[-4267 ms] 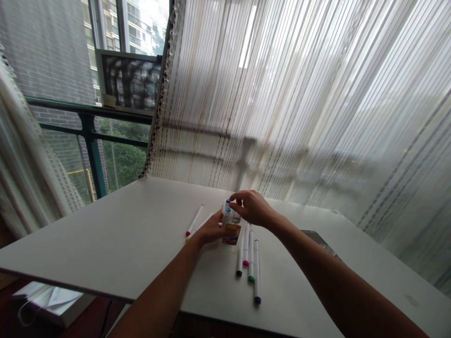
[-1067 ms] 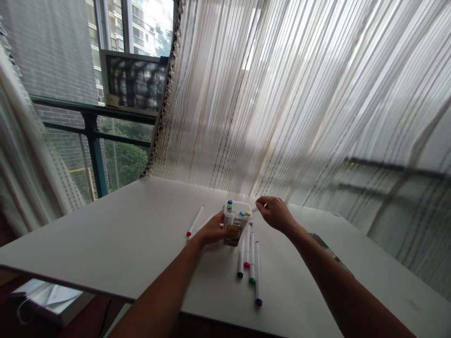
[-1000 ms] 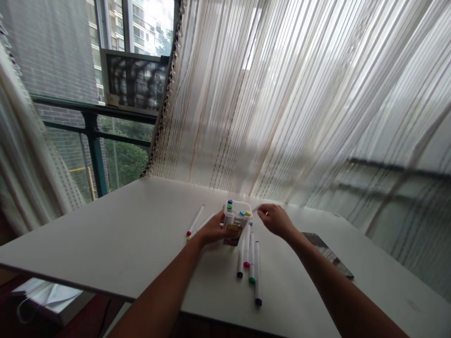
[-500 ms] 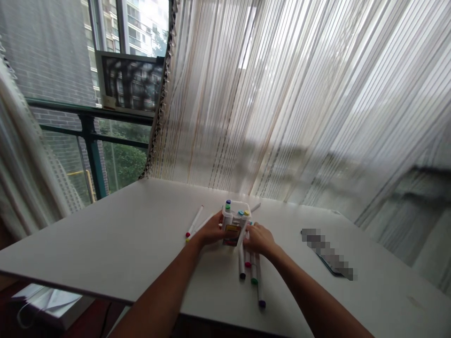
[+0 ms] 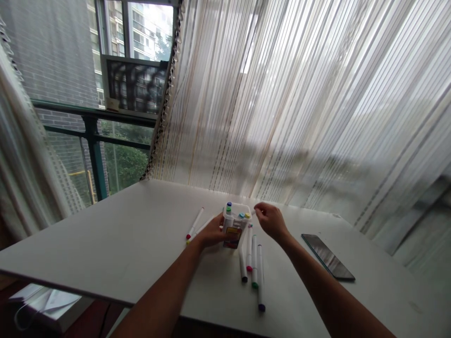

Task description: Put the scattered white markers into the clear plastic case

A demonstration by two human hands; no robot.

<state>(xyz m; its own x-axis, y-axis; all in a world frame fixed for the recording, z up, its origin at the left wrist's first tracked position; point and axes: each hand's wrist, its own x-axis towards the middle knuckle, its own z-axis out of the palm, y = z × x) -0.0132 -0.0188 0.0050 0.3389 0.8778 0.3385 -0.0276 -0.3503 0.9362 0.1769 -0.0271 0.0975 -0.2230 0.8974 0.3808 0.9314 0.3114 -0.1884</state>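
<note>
My left hand is closed around the side of a clear plastic box with a yellow and dark label. Several markers stand in the box, their blue, green, light blue and yellow ends showing near its rim. Just right of the box, my right hand pinches the end of a white marker, partly hidden by the fingers and the box. Below it lie white markers with a black end, a red end, a green end and a dark blue end.
Left of the box lie a red-ended marker and a yellow-ended marker, partly behind my left hand. A phone rests on the white table at right. A striped curtain hangs along the far edge.
My right hand has moved up and away from the loose markers in front, to the marker behind the box. My left hand keeps hold of the box in about the same place.
</note>
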